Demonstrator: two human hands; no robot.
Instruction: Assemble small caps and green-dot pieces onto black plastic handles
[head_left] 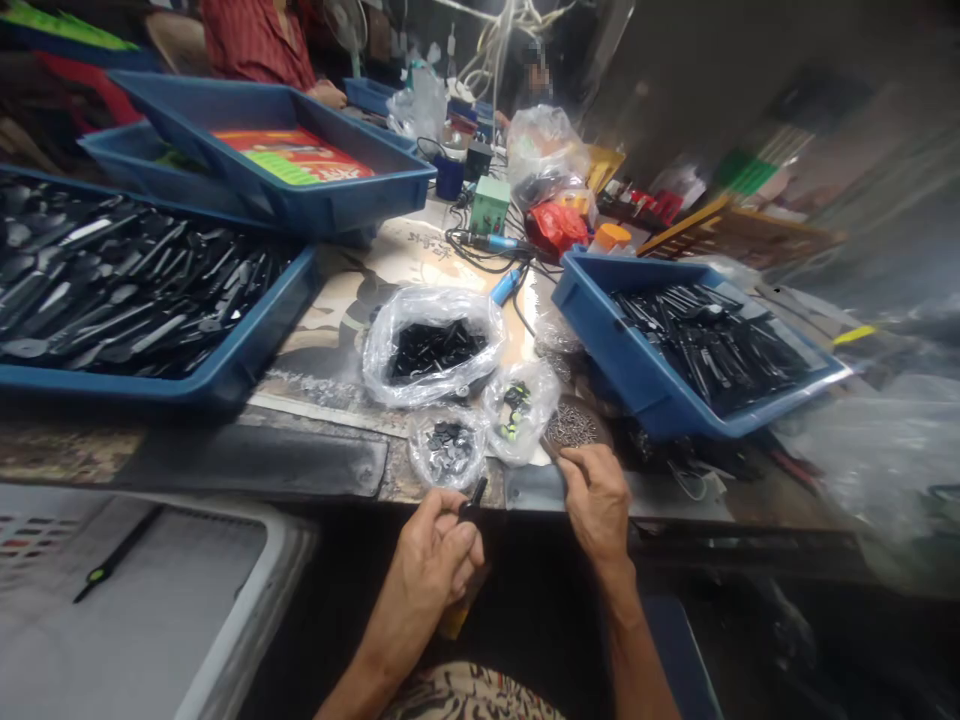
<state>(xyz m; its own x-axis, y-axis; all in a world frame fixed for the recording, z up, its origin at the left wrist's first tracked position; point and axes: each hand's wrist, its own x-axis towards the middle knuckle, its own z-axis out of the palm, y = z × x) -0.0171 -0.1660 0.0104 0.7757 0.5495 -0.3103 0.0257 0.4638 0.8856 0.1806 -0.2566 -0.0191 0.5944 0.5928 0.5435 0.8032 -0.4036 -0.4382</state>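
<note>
My left hand (pixel 439 550) is closed around a small black plastic part (pixel 474 497), whose narrow end sticks up past the fingertips at the bench edge. My right hand (pixel 598 495) is pinched at the near rim of a round dish of small metal screws (pixel 576 425); what its fingertips hold, if anything, is too small to make out. Just beyond my left hand lies a clear bag of small dark pieces (pixel 448 447). Beside it sits a bag of black and yellow-green pieces (pixel 517 405), and behind them a larger bag of black parts (pixel 435 350).
Blue trays of long black parts stand left (pixel 247 340) and right (pixel 637 390). A blue-handled electric screwdriver (pixel 506 287) lies behind the bags, near a green box with cables (pixel 490 205). A white crate (pixel 277 570) holds one black piece at lower left. Another person's hand (pixel 328 95) rests across the bench.
</note>
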